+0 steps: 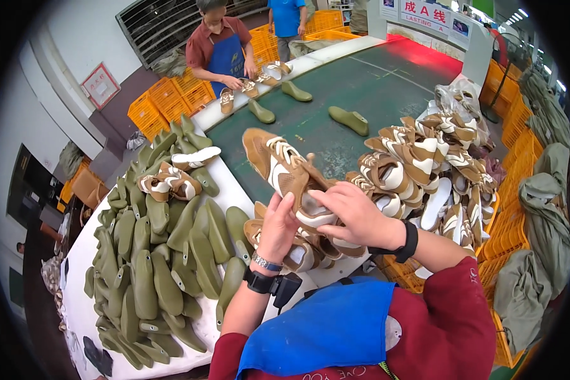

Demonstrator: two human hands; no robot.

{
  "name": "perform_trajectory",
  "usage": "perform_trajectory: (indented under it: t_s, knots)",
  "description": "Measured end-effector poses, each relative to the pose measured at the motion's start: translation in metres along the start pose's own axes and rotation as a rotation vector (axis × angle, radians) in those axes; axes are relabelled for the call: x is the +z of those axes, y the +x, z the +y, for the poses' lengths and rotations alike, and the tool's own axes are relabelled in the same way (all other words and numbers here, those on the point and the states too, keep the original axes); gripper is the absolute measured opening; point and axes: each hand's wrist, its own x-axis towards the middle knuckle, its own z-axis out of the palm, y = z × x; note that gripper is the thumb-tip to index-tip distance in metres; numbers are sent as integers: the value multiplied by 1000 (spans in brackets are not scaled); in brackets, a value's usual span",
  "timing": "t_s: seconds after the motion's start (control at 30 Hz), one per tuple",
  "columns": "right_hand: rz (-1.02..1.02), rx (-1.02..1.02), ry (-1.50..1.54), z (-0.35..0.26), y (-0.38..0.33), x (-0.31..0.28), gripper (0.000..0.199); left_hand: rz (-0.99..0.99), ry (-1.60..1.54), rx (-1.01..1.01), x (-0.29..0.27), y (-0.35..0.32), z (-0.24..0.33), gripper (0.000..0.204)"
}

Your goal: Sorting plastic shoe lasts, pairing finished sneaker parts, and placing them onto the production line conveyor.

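A brown-and-white shoe upper (285,171) with pale laces is held before me, its toe pointing away and to the left. My left hand (278,229) grips its near left side, fingers closed around the heel area. My right hand (359,214) closes on the collar from the right, thumb and fingers at the opening, whose inside is partly hidden. Just beneath my hands lie more brown-and-white shoe uppers (301,253). Left of them, olive-green shoe lasts (155,278) are heaped on a white table (225,183), with a pair of uppers (170,182) on top.
Ahead runs a green conveyor belt (386,88) carrying green lasts (348,119). A large heap of uppers (411,161) is on the right, beside orange crates (506,221) and draped grey-green cloth (519,285). Across the belt, a person in a blue apron (227,60) handles shoes.
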Motion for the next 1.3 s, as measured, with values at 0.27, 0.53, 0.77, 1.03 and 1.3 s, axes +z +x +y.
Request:
perform_trajectory:
  t_s: [0.27,0.53,0.77,1.03,1.3]
  knots:
    - [-258,91,84,34,6,-37,42,13,119,114,-1,11,-12,57]
    - [-44,78,79,58,44,-6,59,295,1004,433,24,9,-1,103]
    - [-120,201,491,49,44,3,50,230,1401,643,22,0,26,42]
    - [-26,118,328,32,41,15,31,398,1466,898,26,-11,19,18]
    - [-95,-5,399,27,39,24,28,409,1571,1044,19,-18,28,16]
